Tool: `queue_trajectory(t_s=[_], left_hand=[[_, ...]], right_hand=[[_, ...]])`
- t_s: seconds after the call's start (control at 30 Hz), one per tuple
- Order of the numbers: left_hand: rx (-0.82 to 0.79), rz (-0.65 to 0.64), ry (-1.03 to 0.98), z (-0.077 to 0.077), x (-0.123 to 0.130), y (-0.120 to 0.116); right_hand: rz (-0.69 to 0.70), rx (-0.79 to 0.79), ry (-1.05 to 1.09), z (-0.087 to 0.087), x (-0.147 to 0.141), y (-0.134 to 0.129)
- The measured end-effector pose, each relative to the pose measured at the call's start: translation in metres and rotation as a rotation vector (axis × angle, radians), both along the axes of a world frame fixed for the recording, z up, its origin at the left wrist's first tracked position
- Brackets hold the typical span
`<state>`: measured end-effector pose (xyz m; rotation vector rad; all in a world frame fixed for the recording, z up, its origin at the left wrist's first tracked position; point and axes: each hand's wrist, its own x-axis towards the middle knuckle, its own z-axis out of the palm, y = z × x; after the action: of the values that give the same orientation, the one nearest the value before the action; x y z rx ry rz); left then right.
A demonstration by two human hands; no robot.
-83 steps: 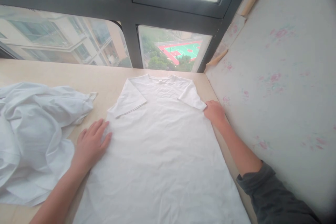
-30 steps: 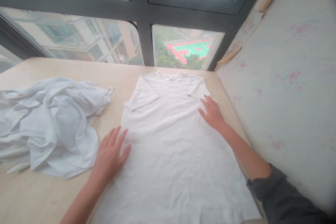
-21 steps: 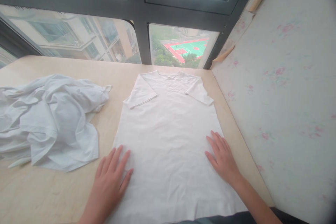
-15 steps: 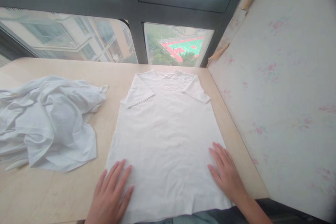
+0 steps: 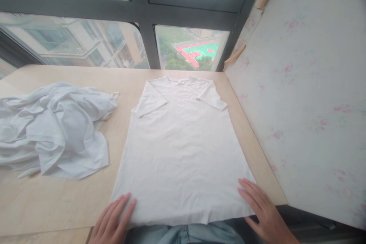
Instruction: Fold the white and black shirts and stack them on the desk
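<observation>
A white short-sleeved T-shirt (image 5: 183, 148) lies spread flat, its collar toward the window and its hem toward me. Both sleeves are folded in over the front, and a small dark print shows on the chest at the right. My left hand (image 5: 113, 221) rests its outstretched fingers on the lower left corner; its thumb is hidden. At the lower right corner, my right hand (image 5: 261, 209) lies with fingers extended on the cloth. Its thumb is apart from them, just below the hem. Neither hand visibly grips the fabric.
A crumpled heap of white cloth (image 5: 65, 133) lies to the left on the pale wooden tabletop (image 5: 57, 209). Dark window frames (image 5: 143, 11) stand along the far edge. A flower-patterned wall (image 5: 309, 95) bounds the right side. My jeans (image 5: 185, 234) show below the hem.
Both hands have slid down toward the hem, reaching the shirt's lower corners. The view has shifted slightly, and the shirt lies much as before.
</observation>
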<state>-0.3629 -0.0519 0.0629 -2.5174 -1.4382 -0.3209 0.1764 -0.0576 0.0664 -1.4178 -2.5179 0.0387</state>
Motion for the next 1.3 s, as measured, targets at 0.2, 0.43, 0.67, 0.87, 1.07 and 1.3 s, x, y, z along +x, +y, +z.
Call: queue_trajectory(t_s=[0.2,0.43,0.67,0.87,1.07,1.3], left_hand=[[0.035,0.006,-0.032,0.010,0.009,0.004],[-0.054,-0.057,-0.149,0.009,-0.020,-0.009],[-0.217,0.301,-0.559,0.025,-0.032,-0.007],[-0.435,0.425,-0.689,0.040,-0.045,0.004],[-0.480,0.301,-0.632,0.049,-0.045,0.017],[-0.579,0.012,-0.403,0.037,-0.053,0.006]], right_hand=[[0.006,0.043,0.049,-0.002,0.007,0.001],[0.028,0.014,0.128,0.008,0.017,0.001],[-0.219,-0.048,0.379,0.019,0.025,0.016],[-0.264,-0.155,0.422,0.037,0.032,0.024],[-0.253,-0.243,0.381,0.044,0.037,0.028],[-0.158,-0.631,0.223,0.070,0.032,0.027]])
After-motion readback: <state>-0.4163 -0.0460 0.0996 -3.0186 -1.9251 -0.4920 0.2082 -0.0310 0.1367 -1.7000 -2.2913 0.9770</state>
